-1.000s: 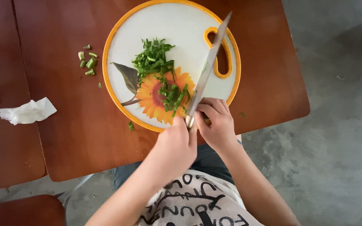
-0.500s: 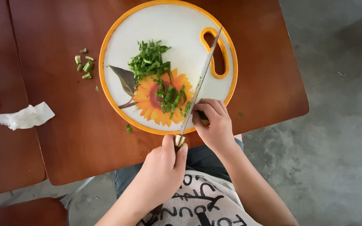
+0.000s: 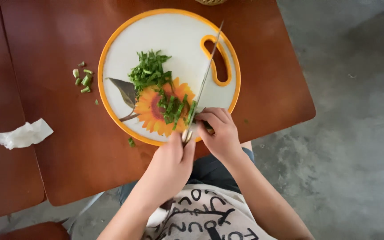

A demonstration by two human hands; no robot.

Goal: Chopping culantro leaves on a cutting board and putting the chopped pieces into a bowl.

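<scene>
A round white cutting board (image 3: pixel 170 31) with an orange rim and a sunflower print lies on a brown wooden table (image 3: pixel 58 146). Chopped green herbs (image 3: pixel 150 73) are heaped near its middle, with more pieces (image 3: pixel 174 109) on the flower. My left hand (image 3: pixel 172 162) grips the handle of a long knife (image 3: pixel 205 75), whose blade stands edge-down across the board beside the greens. My right hand (image 3: pixel 218 131) sits just right of the blade with its fingers curled over a small dark green bunch, mostly hidden.
Several cut green stem bits (image 3: pixel 83 79) lie on the table left of the board. A crumpled white tissue (image 3: pixel 23 133) rests near the gap to a second table (image 3: pixel 1 186). A grey concrete floor (image 3: pixel 356 111) lies to the right.
The knife blade has come down from a raised tilt to stand edge-down against the greens. My left hand has slid a little back along the handle; my right hand has stayed put.
</scene>
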